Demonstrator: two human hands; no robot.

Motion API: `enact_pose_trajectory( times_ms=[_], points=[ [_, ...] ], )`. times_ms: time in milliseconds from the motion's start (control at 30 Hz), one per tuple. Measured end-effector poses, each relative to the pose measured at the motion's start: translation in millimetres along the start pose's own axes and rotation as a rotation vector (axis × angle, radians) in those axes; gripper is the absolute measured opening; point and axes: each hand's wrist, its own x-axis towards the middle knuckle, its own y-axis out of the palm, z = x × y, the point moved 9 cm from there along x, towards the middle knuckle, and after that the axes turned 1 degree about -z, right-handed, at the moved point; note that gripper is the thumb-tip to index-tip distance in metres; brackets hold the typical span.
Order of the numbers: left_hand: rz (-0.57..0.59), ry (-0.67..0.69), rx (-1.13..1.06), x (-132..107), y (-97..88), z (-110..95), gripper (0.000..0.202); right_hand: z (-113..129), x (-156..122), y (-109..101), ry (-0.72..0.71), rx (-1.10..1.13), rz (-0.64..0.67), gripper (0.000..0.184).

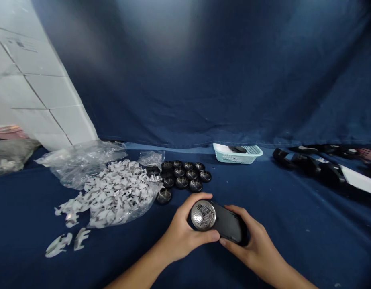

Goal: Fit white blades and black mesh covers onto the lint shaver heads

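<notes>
In the head view, the left hand (184, 230) is gripping the round end of a black device (232, 224), thumb and fingers curving around a perforated metal disc (203, 215) that is facing the camera. The right hand (253, 239) is clasping the opposite end, its fingers lying along the far edge and its thumb pressing along the near one. Both hands are pinching the device between thumb and fingers, and the two thumb tips are almost meeting at its near edge. The device is sitting in front of the person, over a blue cloth (282, 224); whether it is touching the cloth, I cannot tell. Beyond the left hand, black round parts (182, 183) are standing in a loose cluster. Left of them, a heap of gray plastic pieces (113, 192) is spilling over clear plastic (125, 218), with two pieces (59, 245) lying apart nearer the person. Farther back, a light-blue basket (238, 157) is holding a dark object (237, 149), and dark, blurred items (308, 164) are lying at the right
</notes>
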Motion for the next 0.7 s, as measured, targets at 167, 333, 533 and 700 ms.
enact_pose_trajectory(
  times_ms=[167, 333, 533, 700],
  points=[
    [-0.101, -0.043, -0.283, -2, -1.7, 11, 0.094, -3, -6, 1, -0.021, 0.019, -0.059, 0.060],
    [-0.262, -0.137, -0.560, -6, 14.0, 25, 0.080, -7, -4, -2, -0.017, 0.041, -0.277, 0.060],
    [-0.417, -0.313, -0.651, -11, 24.7, 8, 0.053, 41, 19, 17, -0.183, -0.062, -0.335, 0.052],
    [-0.719, -0.478, -0.622, -47, -20.1, 6, 0.059, 88, 17, 76, -0.347, -0.009, -0.075, 0.061]
  ],
)
